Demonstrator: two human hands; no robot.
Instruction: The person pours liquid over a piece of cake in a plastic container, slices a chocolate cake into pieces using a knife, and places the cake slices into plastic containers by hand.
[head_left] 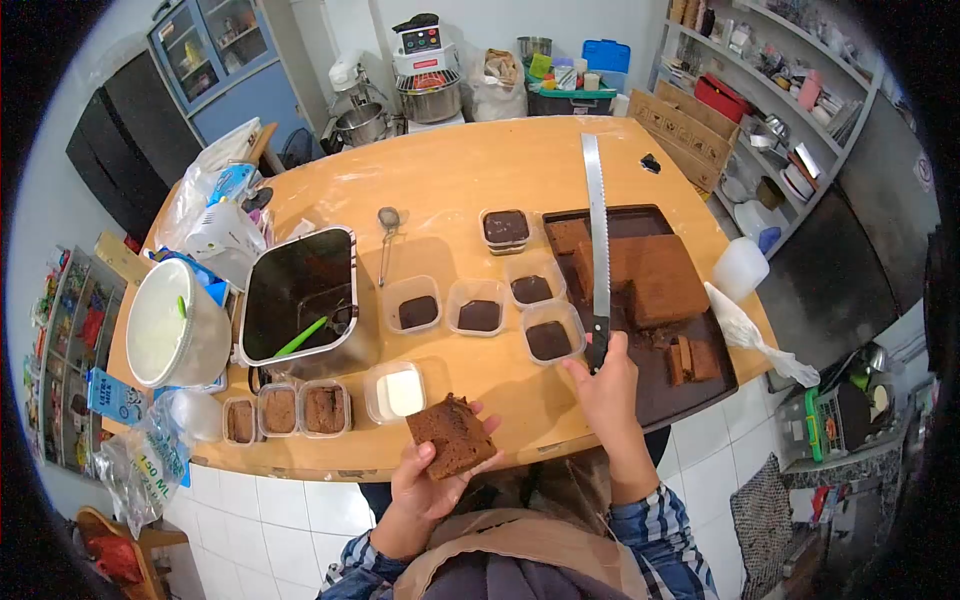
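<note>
A square piece of chocolate cake (450, 437) rests in my left hand (418, 490), thumb on its face and fingers behind it. My right hand (608, 392) grips the black handle of a long serrated bread knife (598, 230), its blade pointing away from me. Beneath and beyond the blade is a dark baking tray (690, 395) with a large block of chocolate cake (645, 277) and some cut strips (690, 358). Several clear tubs, such as one tub with a dark layer (548, 340), stand left of the tray. Nearest the held cake is a tub with white cream (400, 393).
On the left are a deep metal pan (300, 290) with a green-handled tool, a white bucket (175, 320), and cake-filled tubs (325, 408). A small strainer (389, 220) lies behind the tubs. A white piping bag (755, 335) hangs over the table's right edge.
</note>
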